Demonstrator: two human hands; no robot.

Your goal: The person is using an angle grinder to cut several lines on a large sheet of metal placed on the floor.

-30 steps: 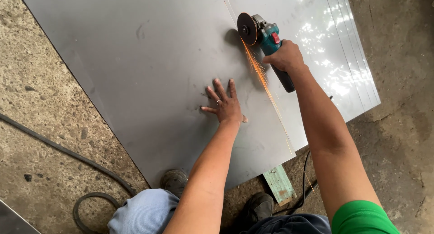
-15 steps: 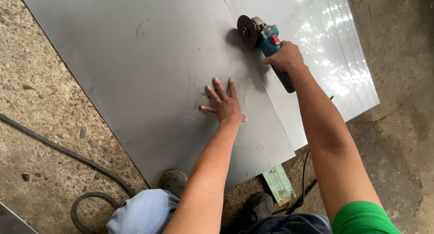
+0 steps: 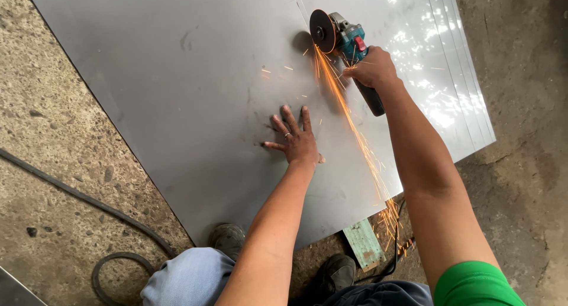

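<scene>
A large grey metal sheet [image 3: 177, 87] lies flat on the concrete floor. My left hand [image 3: 296, 139] presses flat on it with fingers spread. My right hand [image 3: 371, 68] grips a teal and black angle grinder [image 3: 346, 43] whose dark disc [image 3: 322, 30] touches the sheet along a straight cut line. Orange sparks [image 3: 355, 134] stream back from the disc toward me, between my two arms.
A second, shinier stack of sheets [image 3: 449, 75] lies to the right. A black cable [image 3: 77, 196] curls over the concrete on the left. A green wooden block [image 3: 364, 244] sticks out under the sheet's near edge, beside my shoes [image 3: 228, 238].
Sparks flew a second ago, stopped half a second ago, and now stream again from the disc. Both hands have stayed almost in place.
</scene>
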